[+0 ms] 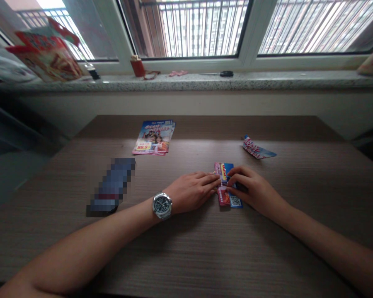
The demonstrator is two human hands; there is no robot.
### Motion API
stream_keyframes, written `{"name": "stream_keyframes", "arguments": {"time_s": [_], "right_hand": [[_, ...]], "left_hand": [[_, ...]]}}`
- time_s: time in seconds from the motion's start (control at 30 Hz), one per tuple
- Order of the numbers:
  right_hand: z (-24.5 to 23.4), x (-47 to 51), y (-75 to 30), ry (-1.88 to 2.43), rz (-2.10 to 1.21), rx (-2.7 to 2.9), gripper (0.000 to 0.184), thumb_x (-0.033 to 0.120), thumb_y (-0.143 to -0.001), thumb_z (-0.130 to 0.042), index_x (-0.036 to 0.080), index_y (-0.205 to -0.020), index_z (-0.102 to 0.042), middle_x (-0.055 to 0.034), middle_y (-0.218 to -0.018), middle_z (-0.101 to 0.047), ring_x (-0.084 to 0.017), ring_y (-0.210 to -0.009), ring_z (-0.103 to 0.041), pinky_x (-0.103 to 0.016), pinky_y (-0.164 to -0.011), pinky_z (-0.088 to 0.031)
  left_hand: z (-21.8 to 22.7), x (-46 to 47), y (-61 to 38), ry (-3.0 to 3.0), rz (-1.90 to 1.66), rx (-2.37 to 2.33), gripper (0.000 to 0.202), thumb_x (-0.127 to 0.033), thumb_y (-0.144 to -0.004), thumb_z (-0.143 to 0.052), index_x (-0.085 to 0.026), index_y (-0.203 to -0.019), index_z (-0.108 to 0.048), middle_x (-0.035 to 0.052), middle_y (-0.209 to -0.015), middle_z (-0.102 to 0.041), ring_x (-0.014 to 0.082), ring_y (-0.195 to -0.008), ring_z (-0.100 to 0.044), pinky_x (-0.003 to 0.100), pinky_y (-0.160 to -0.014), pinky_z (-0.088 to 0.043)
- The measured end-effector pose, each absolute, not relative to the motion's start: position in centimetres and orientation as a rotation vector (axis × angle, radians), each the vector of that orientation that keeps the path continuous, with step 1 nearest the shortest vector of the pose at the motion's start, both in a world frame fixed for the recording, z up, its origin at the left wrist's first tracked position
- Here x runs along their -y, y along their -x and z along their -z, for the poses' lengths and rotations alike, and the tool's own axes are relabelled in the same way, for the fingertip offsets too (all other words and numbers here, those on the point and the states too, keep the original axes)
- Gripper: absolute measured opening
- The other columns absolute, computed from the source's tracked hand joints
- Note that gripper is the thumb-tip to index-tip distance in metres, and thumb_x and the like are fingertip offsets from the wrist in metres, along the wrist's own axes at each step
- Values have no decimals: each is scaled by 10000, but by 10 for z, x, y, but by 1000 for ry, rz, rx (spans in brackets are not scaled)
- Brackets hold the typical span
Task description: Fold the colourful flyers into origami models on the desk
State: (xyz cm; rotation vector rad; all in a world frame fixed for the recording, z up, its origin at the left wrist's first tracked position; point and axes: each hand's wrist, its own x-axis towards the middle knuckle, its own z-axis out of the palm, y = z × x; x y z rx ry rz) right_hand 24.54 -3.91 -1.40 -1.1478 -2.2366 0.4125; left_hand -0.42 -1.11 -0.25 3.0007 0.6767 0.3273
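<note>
A folded leaflet [225, 198] lies on the table between my hands, its printed panels pink, blue and yellow, with a QR code at the lower right. My left hand [192, 188], with a metal watch [162, 205] on its wrist, rests with fingers stretched out flat, their tips on the leaflet's left edge. From the other side my right hand [248, 184] bends its fingers and thumb down onto the leaflet's right part, closed at the paper. The fingertips cover the middle of the leaflet.
A small stack of flyers [153, 136] lies at the back left of the table [186, 256]. A folded paper piece [257, 149] stands at the back right. Left of my hands lies a pixelated dark object [112, 186]. The windowsill [186, 81] holds a food packet [54, 58] and a red lighter-like item [137, 66].
</note>
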Motion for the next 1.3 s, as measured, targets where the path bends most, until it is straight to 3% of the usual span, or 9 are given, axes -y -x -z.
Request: {"name": "stream_keyframes", "arguments": {"time_s": [0.4, 0.6, 0.83, 1.3], "right_hand": [[12, 72, -245, 1137, -489, 2283, 43, 213, -884, -678, 237, -868, -647, -112, -1240, -599, -268, -1127, -615, -440, -939, -532], [11, 78, -247, 1134, -499, 2318, 99, 238, -879, -688, 254, -976, -673, -107, -1284, -588, -272, -1184, -593, -440, -985, -509], [13, 63, -251, 1184, -529, 2199, 64, 242, -950, -589, 235, -943, -652, -96, -1174, -612, -225, -1073, -630, -369, -907, -524], [13, 29, -242, 1261, -475, 2154, 33, 184, -888, -664, 197, -859, -657, -66, -971, -610, -191, -847, -616, -318, -750, -513]], "left_hand": [[0, 11, 4, -3011, -300, -673, 425, -303, -1066, -332, -148, -1422, -505, 97, -1474, -519, 214, -1300, -539, 364, -1127, -422], [1, 11, 5, -3012, -293, -662, 426, -315, -1064, -340, -148, -1422, -501, 89, -1479, -515, 212, -1303, -538, 363, -1143, -408], [2, 11, 5, -3006, -292, -661, 429, -335, -1068, -336, -159, -1430, -482, 84, -1485, -509, 199, -1318, -525, 357, -1154, -394], [2, 11, 6, -3011, -313, -646, 411, -312, -1066, -347, -183, -1433, -479, 85, -1473, -520, 199, -1323, -522, 364, -1144, -412]]}}
